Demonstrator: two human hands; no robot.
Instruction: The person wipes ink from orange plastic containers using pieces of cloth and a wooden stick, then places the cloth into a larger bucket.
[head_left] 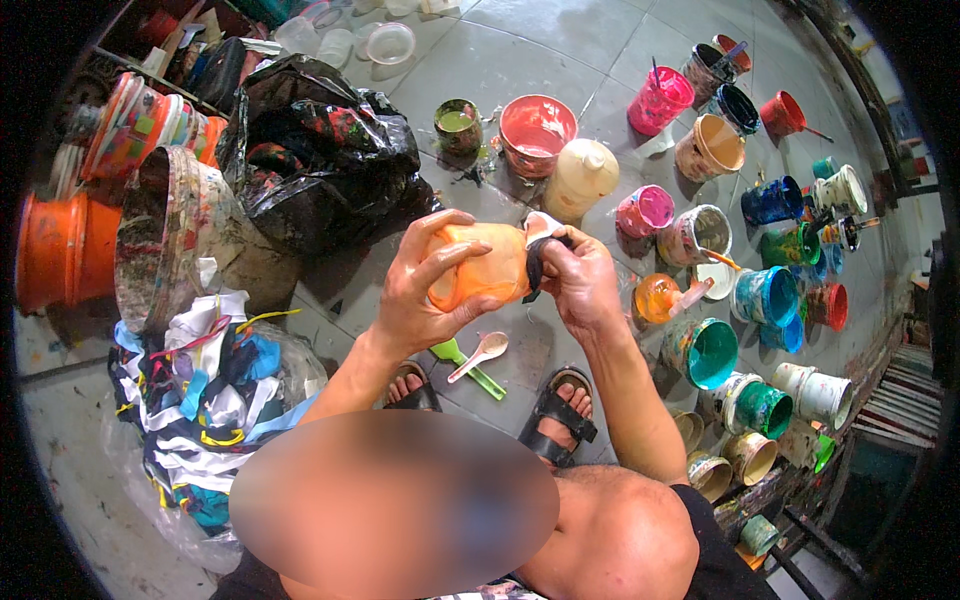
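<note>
In front of me, above the floor, my left hand (408,288) is wrapped round a translucent orange plastic container (490,262), which lies tilted on its side. My right hand (583,285) pinches a small black-and-white rag (539,232) against the container's right end. The rag covers part of that end, so its rim is hidden. On the floor beneath lie a white spoon (490,346) and a green plastic scraper-like tool (482,379), crossing each other. A cream bottle (583,172) stands just beyond my right hand.
Many paint pots stand to the right, among them a pink one (660,98) and a teal one (710,352). An orange round bottle (657,298) is near my right wrist. A black plastic bag (300,160) and heaped cloth scraps (205,390) lie left.
</note>
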